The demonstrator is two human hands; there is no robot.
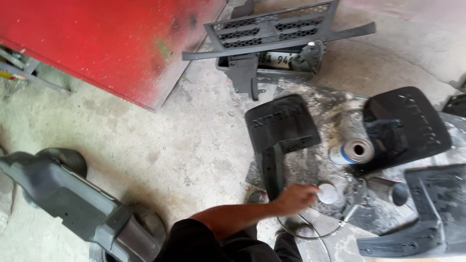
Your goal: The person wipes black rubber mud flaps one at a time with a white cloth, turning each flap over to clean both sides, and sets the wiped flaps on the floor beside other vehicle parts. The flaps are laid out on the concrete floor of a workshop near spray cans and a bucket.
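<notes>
A person's right hand reaches over the concrete floor, fingers pinched on a small white cap. Just beyond lies an open, empty-looking spray can, between black mud flaps.

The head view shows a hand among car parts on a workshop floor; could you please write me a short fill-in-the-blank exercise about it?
1. The hand touches a small round ____ lid.
2. The tin lies on its ____ with its open mouth toward the camera.
3. The large flat panel at upper left is painted ____.
4. The grey grille lies at the ____ of the picture.

Missing words: white; side; red; top
</notes>
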